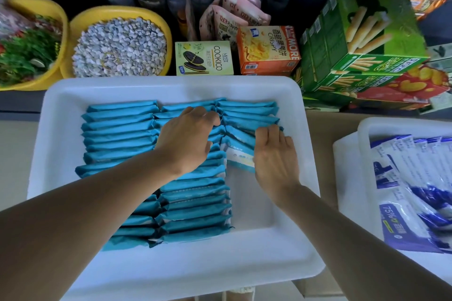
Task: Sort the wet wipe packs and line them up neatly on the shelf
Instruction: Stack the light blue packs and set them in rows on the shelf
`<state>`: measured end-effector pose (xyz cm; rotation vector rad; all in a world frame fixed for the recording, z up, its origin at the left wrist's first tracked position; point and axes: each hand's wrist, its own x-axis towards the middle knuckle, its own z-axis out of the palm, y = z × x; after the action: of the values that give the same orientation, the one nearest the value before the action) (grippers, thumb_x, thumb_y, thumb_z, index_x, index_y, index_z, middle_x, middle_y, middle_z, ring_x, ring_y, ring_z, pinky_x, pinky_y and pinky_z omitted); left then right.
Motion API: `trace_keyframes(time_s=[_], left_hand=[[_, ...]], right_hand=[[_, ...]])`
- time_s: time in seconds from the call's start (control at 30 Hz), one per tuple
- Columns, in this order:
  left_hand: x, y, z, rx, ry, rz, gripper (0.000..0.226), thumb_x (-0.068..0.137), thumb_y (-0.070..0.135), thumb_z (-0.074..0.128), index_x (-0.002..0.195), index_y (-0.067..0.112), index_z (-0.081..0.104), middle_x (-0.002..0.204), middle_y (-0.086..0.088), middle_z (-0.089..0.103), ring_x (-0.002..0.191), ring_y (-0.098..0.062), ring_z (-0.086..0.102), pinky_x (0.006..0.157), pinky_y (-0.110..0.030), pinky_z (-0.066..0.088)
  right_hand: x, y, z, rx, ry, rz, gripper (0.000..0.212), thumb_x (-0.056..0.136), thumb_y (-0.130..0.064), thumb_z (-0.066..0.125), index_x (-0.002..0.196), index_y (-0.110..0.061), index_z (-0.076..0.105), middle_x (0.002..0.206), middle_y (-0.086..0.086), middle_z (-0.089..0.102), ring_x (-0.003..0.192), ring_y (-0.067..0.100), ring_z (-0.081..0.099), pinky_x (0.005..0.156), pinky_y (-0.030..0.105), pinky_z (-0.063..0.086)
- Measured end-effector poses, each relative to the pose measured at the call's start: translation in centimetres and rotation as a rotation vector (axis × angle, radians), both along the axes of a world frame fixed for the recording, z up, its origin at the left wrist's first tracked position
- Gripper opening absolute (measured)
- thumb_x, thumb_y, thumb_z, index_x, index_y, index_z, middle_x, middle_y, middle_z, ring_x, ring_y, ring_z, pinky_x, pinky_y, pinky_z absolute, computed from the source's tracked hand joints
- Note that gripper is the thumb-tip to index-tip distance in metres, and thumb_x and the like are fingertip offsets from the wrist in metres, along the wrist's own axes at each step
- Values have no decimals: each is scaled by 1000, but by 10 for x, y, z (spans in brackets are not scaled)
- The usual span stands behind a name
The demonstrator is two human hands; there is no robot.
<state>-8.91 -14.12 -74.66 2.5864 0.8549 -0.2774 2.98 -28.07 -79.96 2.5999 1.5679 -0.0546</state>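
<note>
A white tray in front of me holds several teal wet wipe packs standing on edge in three columns. My left hand lies over the middle column, its fingertips curled onto packs near the top of that column. My right hand rests on the leaning packs of the right column, fingers bent over their top edges. The lower part of the right column's lane is bare tray floor. A second white tray at the right holds several blue-and-white wipe packs.
Behind the tray stand two yellow bowls, one with pale seeds, plus a Cookico box, an orange cracker box and stacked green biscuit-stick boxes. Glass cups line the dark back wall.
</note>
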Motion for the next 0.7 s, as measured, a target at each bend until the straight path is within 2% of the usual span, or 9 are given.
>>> trace_keyframes(time_s=[0.07, 0.17, 0.33, 0.4, 0.47, 0.5, 0.57, 0.7], left_hand=[[1, 0, 0, -4, 0, -2, 42, 92, 22, 58, 132, 23, 44, 131, 4, 48, 123, -17, 42, 81, -32, 40], [3, 0, 3, -1, -10, -4, 43, 92, 22, 58, 132, 22, 45, 132, 3, 48, 124, -17, 42, 84, -34, 42], [12, -1, 5, 18, -39, 1, 41, 90, 15, 60, 129, 19, 48, 123, -1, 52, 120, -19, 45, 80, -35, 43], [19, -2, 5, 38, -60, 15, 41, 87, 10, 60, 126, 16, 50, 118, -3, 53, 115, -22, 47, 76, -35, 42], [26, -4, 3, 63, -59, 17, 42, 85, 6, 60, 125, 15, 51, 116, -5, 52, 112, -24, 48, 73, -35, 42], [31, -5, 2, 70, -54, 13, 42, 84, 6, 60, 124, 15, 52, 116, -5, 52, 112, -24, 48, 73, -36, 43], [38, -8, -2, 73, -43, -12, 42, 83, 7, 62, 123, 15, 54, 117, -5, 53, 114, -24, 46, 76, -37, 44], [50, -13, -15, 132, -27, -88, 41, 83, 13, 64, 123, 18, 57, 120, -2, 54, 115, -23, 42, 83, -36, 40]], right_hand=[[-2, -4, -2, -93, 30, -26, 55, 39, -20, 91, 83, -5, 60, 77, 12, 61, 67, 27, 59, 62, 32, 47], [-7, -6, 2, -175, 52, -18, 55, 35, -24, 93, 78, -6, 64, 74, 13, 64, 68, 29, 62, 63, 32, 50], [-3, -15, 46, -44, 119, -25, 55, 39, -14, 90, 87, -5, 64, 63, 7, 64, 49, 23, 61, 47, 25, 48], [7, -16, 75, -16, 133, -76, 60, 53, -20, 88, 104, -6, 60, 78, 8, 67, 61, 25, 65, 50, 28, 49], [22, -17, 97, 46, 183, -156, 50, 81, -30, 72, 120, -12, 46, 104, 7, 65, 87, 29, 66, 59, 30, 42], [30, -18, 102, 112, 215, -201, 44, 88, -31, 63, 122, -14, 41, 111, 8, 63, 95, 31, 63, 62, 30, 37], [46, -22, 106, 222, 279, -278, 38, 91, -28, 58, 119, -12, 39, 109, 12, 62, 95, 37, 60, 65, 31, 33], [71, -31, 103, 347, 354, -361, 38, 87, -21, 63, 113, -6, 41, 101, 19, 60, 90, 43, 56, 67, 37, 38]])
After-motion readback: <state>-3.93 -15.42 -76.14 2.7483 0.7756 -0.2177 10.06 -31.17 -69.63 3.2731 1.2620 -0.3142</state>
